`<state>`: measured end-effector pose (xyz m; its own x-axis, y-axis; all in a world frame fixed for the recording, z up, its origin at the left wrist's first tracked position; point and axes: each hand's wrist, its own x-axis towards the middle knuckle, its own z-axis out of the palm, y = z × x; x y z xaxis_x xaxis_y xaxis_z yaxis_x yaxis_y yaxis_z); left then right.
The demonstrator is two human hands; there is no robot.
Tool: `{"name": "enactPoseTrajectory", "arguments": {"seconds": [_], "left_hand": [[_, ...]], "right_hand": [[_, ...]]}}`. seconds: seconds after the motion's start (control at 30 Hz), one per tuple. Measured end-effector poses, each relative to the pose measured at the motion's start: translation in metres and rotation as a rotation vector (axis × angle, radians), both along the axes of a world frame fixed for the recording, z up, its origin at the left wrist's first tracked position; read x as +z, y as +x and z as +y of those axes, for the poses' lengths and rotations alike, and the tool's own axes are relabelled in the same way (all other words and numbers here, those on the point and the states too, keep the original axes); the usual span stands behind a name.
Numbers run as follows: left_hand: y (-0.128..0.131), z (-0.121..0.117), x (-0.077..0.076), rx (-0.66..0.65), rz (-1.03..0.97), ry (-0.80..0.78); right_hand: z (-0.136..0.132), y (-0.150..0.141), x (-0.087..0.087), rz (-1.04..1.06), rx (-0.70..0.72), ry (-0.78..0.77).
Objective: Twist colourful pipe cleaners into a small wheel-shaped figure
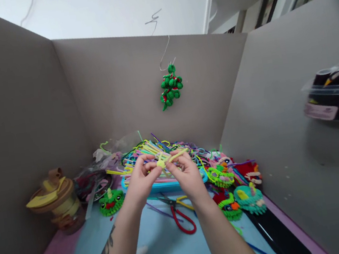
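Observation:
Both hands meet in mid-air over the front of a blue tray (166, 186) heaped with coloured pipe cleaners (147, 150). Between the fingertips is a small yellow pipe cleaner piece (161, 163), coiled into a little round shape, with a loose end sticking out to the right. My left hand (144, 176) pinches its left side between thumb and fingers. On the other side, my right hand (184, 171) pinches the piece near the loose end. Red-handled scissors (181, 215) lie on the blue mat (163, 248) below the hands, beside yellow-handled pliers (184, 203).
Fuzzy pipe cleaner figures stand around: a green one (111, 202) left, a teal one (250, 200) right. A lidded tan cup (64, 203) is at left. Grey panels (136, 80) enclose the table; green ornaments (171, 86) and a plastic tub (338, 96) hang there. A black object (277, 230) lies front right.

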<state>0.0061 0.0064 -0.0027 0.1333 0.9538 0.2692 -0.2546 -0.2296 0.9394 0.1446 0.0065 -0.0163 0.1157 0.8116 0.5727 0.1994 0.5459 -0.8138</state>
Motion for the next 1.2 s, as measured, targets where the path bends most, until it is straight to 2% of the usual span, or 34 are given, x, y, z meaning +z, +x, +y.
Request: {"name": "enactPoseTrajectory", "arguments": {"seconds": [0.17, 0.33, 0.43, 0.57, 0.87, 1.0, 1.2], "left_hand": [[0.001, -0.001, 0.001, 0.063, 0.058, 0.027], [-0.003, -0.001, 0.003, 0.213, 0.104, 0.105], [-0.005, 0.000, 0.003, 0.244, 0.148, 0.121], [-0.005, -0.002, 0.004, 0.232, 0.189, 0.123], [-0.007, -0.004, 0.004, 0.203, 0.217, 0.135], [-0.010, -0.004, 0.005, 0.210, 0.270, 0.149], [-0.011, -0.005, 0.006, 0.130, 0.285, 0.120]], "right_hand": [[0.000, 0.000, 0.001, -0.016, -0.051, 0.021], [-0.007, 0.002, 0.006, 0.005, -0.337, 0.183], [-0.012, 0.005, 0.007, -0.116, -0.408, 0.313], [-0.013, 0.007, 0.006, -0.255, -0.406, 0.386], [-0.007, 0.011, 0.005, -0.311, -0.383, 0.310], [-0.009, 0.008, 0.008, -0.229, -0.274, 0.246], [-0.011, 0.000, 0.010, -0.051, -0.143, 0.046]]}}
